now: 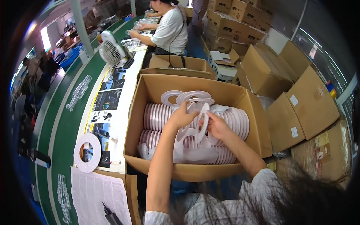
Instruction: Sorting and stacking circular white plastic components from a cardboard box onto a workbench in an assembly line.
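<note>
Flat white foam ring [203, 122]: we hold it on edge, long axis approx. vertical, over the open brown cardboard box [150, 93] w/ stacked rings. Our left hand [181, 117] and right hand [216, 126] both pinch it, forearms angled inward. Box walls close round; little room.

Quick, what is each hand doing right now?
Left hand: closed on white foam rings in the cardboard box.
Right hand: closed on an upright white ring.
</note>
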`<state>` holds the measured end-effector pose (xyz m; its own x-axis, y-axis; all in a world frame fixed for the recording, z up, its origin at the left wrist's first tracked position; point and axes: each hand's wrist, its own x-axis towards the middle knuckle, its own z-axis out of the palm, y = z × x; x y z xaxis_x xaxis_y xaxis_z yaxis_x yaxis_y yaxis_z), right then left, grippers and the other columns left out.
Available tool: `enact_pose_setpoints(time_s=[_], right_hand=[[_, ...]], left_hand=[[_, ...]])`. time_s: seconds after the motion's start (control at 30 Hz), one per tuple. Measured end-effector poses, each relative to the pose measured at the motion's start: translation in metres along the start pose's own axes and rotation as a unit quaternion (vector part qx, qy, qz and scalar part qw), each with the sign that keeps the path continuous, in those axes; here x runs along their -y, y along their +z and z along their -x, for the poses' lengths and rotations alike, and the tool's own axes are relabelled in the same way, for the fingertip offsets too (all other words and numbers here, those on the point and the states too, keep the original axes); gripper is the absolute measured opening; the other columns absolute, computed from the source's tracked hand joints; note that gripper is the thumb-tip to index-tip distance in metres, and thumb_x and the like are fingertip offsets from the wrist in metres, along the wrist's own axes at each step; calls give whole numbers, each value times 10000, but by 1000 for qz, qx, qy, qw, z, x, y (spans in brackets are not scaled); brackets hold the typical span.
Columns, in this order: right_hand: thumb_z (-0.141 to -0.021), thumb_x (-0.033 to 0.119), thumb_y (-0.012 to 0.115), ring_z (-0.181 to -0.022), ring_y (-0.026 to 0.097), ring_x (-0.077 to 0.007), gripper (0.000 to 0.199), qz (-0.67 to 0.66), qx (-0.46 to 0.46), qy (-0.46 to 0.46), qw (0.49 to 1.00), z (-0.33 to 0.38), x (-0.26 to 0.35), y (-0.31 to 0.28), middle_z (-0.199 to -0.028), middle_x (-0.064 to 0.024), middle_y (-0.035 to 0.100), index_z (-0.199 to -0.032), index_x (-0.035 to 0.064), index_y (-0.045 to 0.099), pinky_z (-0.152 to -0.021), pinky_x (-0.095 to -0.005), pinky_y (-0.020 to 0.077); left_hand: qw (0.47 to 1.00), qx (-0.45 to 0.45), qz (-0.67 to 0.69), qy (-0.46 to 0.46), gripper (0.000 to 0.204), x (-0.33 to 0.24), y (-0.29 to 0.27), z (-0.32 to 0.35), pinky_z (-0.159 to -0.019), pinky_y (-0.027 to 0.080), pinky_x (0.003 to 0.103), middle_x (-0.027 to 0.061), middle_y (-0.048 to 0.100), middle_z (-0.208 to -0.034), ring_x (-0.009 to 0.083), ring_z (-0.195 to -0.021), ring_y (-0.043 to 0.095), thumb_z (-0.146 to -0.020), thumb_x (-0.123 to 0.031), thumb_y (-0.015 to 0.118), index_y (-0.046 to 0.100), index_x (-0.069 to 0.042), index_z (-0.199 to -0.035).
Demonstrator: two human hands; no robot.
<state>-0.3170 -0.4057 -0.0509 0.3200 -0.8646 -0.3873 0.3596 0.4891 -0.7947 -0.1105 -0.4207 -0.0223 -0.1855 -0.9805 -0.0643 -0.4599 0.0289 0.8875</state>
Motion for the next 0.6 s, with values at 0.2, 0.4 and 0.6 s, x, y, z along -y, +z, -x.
enact_pose_setpoints(time_s=[0.2, 0.4, 0.6], right_hand=[[-898, 250, 577, -1072, 607, -324, 448, 20, 80, -58, 995, 13, 23, 1, -1063, -199, 658, -1254, -16, 523, -993, -431, 444], [-890, 225, 541, -1123, 582, -332, 486, -20, 153, -70, 986, 25, 34, 6, -1119, -232, 642, -1293, -42, 488, -1042, -447, 405], [-927, 268, 543, -1023, 635, -303, 453, 17, 138, -44, 989, 19, 23, 12, -1057, -211, 662, -1248, -49, 505, -963, -420, 474]], left_hand=[[987, -95, 125, -31, 633, 21, -6, -11, -1040, 375, 439, 373, 522, -1248, 478, -1210, 498, -966, -379, 439, 266, -9, -1450], [980, -68, 163, -93, 613, -7, -19, 0, -780, 536, 412, 320, 592, -1146, 347, -886, 676, -963, -323, 477, 277, 7, -1439], [968, -173, 183, -11, 582, 19, -16, -8, -554, 516, 289, 146, 659, -851, 202, -669, 645, -974, -293, 519, 302, 3, -1425]])
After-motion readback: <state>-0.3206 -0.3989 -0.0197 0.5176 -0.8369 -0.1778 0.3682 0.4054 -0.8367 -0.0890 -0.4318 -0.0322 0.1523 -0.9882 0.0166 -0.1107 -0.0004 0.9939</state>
